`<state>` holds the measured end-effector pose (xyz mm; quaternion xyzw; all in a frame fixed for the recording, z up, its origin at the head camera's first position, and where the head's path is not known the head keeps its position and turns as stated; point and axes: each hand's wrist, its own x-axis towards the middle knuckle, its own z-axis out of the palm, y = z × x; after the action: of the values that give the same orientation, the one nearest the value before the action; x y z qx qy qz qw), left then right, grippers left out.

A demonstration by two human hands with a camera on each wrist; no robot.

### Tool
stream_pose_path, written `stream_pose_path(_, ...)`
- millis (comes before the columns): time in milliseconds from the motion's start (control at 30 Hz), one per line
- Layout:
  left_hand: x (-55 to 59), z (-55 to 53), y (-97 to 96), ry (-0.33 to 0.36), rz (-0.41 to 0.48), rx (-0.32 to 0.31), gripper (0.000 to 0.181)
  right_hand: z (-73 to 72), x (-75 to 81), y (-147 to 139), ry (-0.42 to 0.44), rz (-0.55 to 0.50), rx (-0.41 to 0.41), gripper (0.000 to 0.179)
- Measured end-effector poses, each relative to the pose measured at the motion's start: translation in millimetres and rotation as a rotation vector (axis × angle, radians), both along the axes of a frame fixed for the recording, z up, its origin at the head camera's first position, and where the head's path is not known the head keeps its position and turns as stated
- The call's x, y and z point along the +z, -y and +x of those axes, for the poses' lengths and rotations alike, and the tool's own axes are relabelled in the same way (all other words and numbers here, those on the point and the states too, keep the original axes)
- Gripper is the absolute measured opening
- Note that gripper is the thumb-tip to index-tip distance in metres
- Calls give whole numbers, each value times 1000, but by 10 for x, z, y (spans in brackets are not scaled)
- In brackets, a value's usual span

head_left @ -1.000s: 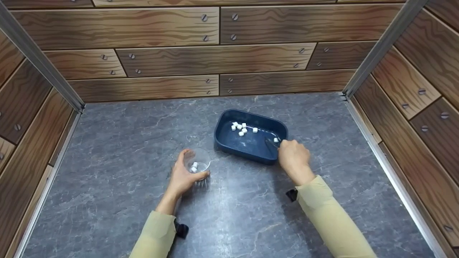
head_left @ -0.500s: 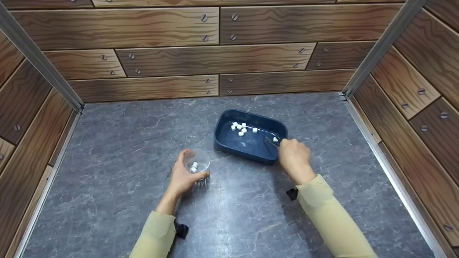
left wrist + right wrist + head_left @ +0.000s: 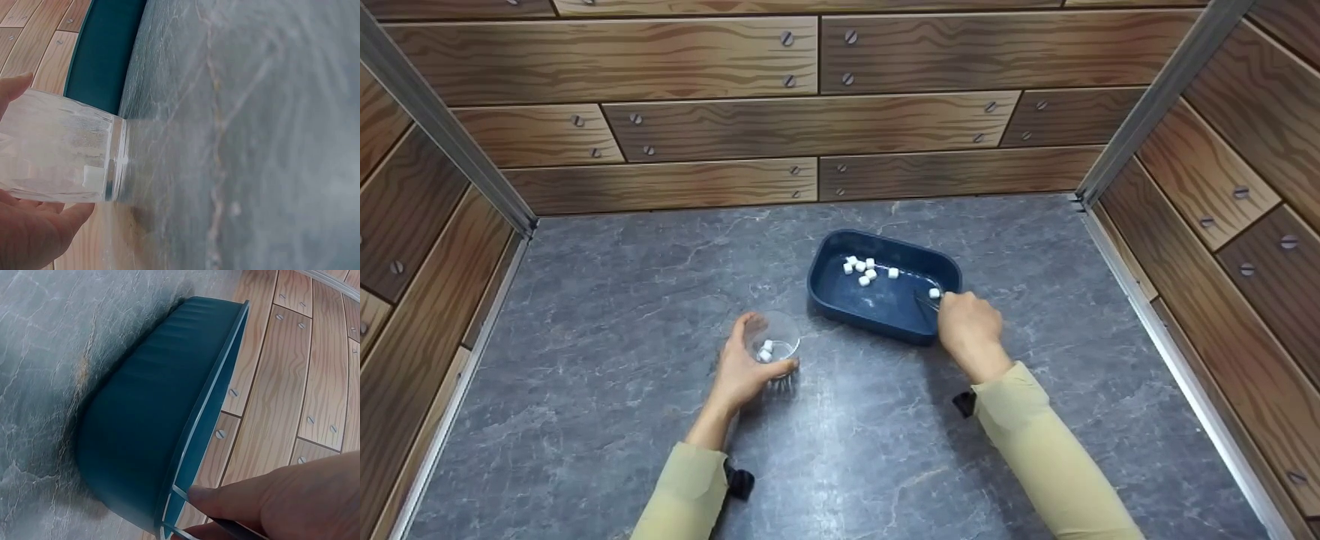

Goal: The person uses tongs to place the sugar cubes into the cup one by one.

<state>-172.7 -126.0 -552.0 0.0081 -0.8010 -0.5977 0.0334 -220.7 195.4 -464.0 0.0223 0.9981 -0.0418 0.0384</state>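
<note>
Tumbler (image 3: 781, 330), clear, gripped by the left hand (image 3: 741, 373): we counted two white cubes (image 3: 766, 355) already inside. Tray (image 3: 879, 301), blue, on the desk (image 3: 645, 300) at the tumbler's two o'clock: eight cubes (image 3: 860, 266) apparently left to move, one at three o'clock near tweezers (image 3: 232, 527), which the right hand (image 3: 971, 328) pinched.

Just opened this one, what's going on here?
A person's left hand holds an upright clear cup with two white cubes in it. The right hand grips slim tongs, their tips inside the blue tray, near a lone cube at its right end. More white pieces lie farther left in the tray. The frames don't settle whether the tips touch that cube.
</note>
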Motion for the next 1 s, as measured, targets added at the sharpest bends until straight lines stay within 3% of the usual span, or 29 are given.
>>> stream_pose_path(433,1,-2,2,-7,3,-7,93,-23,-34,-97,-23,-23,37,22)
stream_pose_path(800,-7,-2,11,-3,-14,0,93,-19,-41,-153,-26,-12,56,27)
stream_pose_path(1000,12,6,-1,3,-7,0,93,2,-52,-164,-79,-19,78,21)
